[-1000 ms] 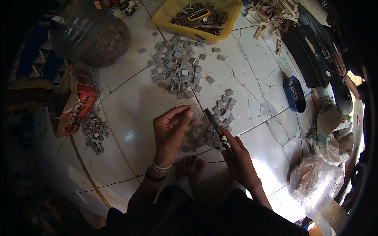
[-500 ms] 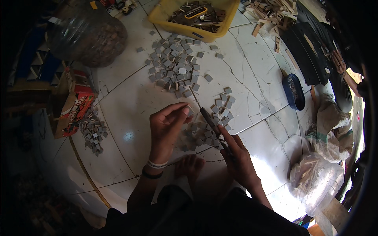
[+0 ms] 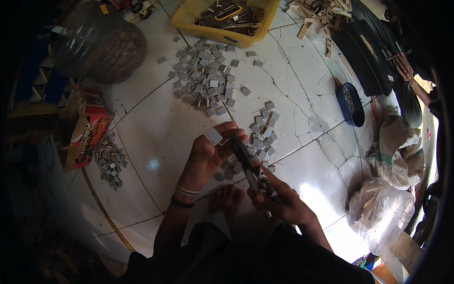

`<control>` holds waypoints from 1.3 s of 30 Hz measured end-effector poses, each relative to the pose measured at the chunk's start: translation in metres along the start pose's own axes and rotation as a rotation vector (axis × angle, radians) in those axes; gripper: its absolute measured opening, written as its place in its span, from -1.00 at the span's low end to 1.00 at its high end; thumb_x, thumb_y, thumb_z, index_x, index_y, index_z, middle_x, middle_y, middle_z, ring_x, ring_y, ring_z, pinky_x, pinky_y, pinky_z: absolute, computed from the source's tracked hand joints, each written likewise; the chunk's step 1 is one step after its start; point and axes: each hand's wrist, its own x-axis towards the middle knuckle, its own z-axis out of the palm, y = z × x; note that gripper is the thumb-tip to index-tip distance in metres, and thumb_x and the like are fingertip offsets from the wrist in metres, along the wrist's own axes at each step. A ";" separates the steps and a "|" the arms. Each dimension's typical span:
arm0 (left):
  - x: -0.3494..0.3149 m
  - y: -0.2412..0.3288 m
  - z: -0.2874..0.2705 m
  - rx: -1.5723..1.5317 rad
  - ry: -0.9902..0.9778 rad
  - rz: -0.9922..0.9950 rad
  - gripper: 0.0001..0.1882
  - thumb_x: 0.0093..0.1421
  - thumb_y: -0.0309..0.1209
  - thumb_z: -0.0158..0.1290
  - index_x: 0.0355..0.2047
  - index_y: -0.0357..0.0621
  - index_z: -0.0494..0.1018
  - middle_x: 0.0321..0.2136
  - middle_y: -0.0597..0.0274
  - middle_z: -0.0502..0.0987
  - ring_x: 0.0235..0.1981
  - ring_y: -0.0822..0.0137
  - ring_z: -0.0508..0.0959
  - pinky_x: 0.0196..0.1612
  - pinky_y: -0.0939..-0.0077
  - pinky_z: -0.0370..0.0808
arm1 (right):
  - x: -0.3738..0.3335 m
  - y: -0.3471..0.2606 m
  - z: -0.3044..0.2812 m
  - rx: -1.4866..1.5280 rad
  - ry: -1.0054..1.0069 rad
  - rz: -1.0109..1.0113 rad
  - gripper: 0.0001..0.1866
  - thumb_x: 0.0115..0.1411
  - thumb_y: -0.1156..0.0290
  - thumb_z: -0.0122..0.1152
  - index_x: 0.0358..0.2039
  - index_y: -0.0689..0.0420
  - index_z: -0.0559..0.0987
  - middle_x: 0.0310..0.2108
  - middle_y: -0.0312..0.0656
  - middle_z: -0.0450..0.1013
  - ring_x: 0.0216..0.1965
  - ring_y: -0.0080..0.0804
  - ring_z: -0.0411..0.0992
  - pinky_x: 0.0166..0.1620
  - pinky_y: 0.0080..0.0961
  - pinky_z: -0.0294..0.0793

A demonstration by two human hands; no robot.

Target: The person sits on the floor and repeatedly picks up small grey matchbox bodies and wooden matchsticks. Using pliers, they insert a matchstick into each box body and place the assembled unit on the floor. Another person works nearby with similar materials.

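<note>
My left hand (image 3: 202,154) is closed on a small grey square piece (image 3: 213,136), held tilted between thumb and fingers. My right hand (image 3: 283,201) grips a long dark hand tool (image 3: 243,156) with two arm-like parts; its exact kind is hard to make out. The tool's front end is close to the left fingers, whose tips it partly hides. Beyond my hands lies a spread of similar grey square pieces (image 3: 203,71), some with thin pale sticks. A smaller group of grey pieces (image 3: 265,125) lies just past the tool, partly covered by it.
A yellow tub (image 3: 227,38) of scraps stands at the back. Leftward are a clear plastic container (image 3: 118,52), a red carton (image 3: 87,128) and more grey pieces (image 3: 111,161). A blue dish (image 3: 351,106), a plastic bag (image 3: 380,213) and another person's hand (image 3: 403,67) are rightward.
My left hand has turned and raised the grey piece so its flat face shows. The tool has swung left and nearer to me, and its two arms now show apart.
</note>
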 end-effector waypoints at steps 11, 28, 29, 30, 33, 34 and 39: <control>-0.007 0.000 -0.030 -0.204 -0.168 -0.098 -0.59 0.14 -0.34 0.42 -0.06 -0.24 0.57 -0.14 -0.03 0.70 -0.03 -0.02 0.71 0.14 -0.01 0.65 | 0.005 0.008 0.006 0.066 -0.187 0.002 -0.17 0.41 0.58 0.10 0.59 -0.04 0.00 0.32 -0.03 0.34 -0.05 -0.37 0.50 -0.07 -0.41 0.54; -0.007 0.015 -0.014 -0.016 -0.086 -0.001 -0.65 0.29 -0.31 0.29 0.00 -0.07 0.43 -0.11 0.21 0.56 0.01 0.14 0.60 0.27 -0.11 0.49 | 0.009 -0.013 0.024 -0.547 0.208 -0.082 -0.15 0.28 0.72 0.15 0.51 -0.24 0.24 0.07 0.04 0.50 0.03 0.01 0.58 0.01 -0.18 0.58; -0.007 0.016 -0.014 0.006 -0.074 0.017 -0.64 0.30 -0.30 0.28 0.01 -0.06 0.42 -0.07 0.21 0.54 0.03 0.15 0.59 0.29 -0.14 0.47 | 0.007 -0.014 0.022 -0.532 0.201 -0.082 -0.15 0.29 0.70 0.16 0.51 -0.24 0.23 0.11 0.04 0.50 0.05 0.01 0.57 0.03 -0.19 0.58; -0.004 0.015 -0.015 -0.005 -0.086 0.058 -0.65 0.30 -0.29 0.28 -0.01 -0.10 0.44 -0.05 0.17 0.54 0.05 0.12 0.59 0.28 -0.11 0.49 | 0.006 -0.016 0.020 -0.522 0.193 -0.076 -0.16 0.31 0.68 0.16 0.52 -0.23 0.22 0.15 0.04 0.50 0.07 0.00 0.57 0.05 -0.21 0.57; 0.006 0.017 -0.021 0.047 -0.156 0.130 -0.71 0.35 -0.28 0.24 -0.05 -0.13 0.44 0.02 0.11 0.53 0.15 0.07 0.55 0.28 -0.08 0.51 | 0.003 -0.021 0.012 -0.457 0.124 -0.014 -0.18 0.35 0.63 0.16 0.54 -0.22 0.17 0.20 0.03 0.50 0.11 -0.06 0.56 0.10 -0.26 0.56; 0.005 0.017 -0.021 0.018 -0.096 0.072 -0.70 0.35 -0.28 0.24 -0.05 -0.12 0.42 0.04 0.14 0.51 0.17 0.08 0.53 0.28 -0.13 0.50 | 0.002 -0.022 0.010 -0.446 0.096 -0.034 -0.19 0.36 0.62 0.16 0.54 -0.21 0.15 0.20 0.02 0.50 0.13 -0.09 0.56 0.11 -0.28 0.56; 0.001 0.014 -0.008 -0.163 0.042 -0.055 -0.69 0.36 -0.29 0.23 -0.04 -0.11 0.37 0.25 0.09 0.39 0.34 0.01 0.41 0.32 -0.17 0.47 | 0.005 -0.009 0.007 -0.139 0.072 -0.053 -0.23 0.47 0.52 0.10 0.58 0.02 0.01 0.33 0.04 0.36 0.29 -0.24 0.41 0.24 -0.35 0.44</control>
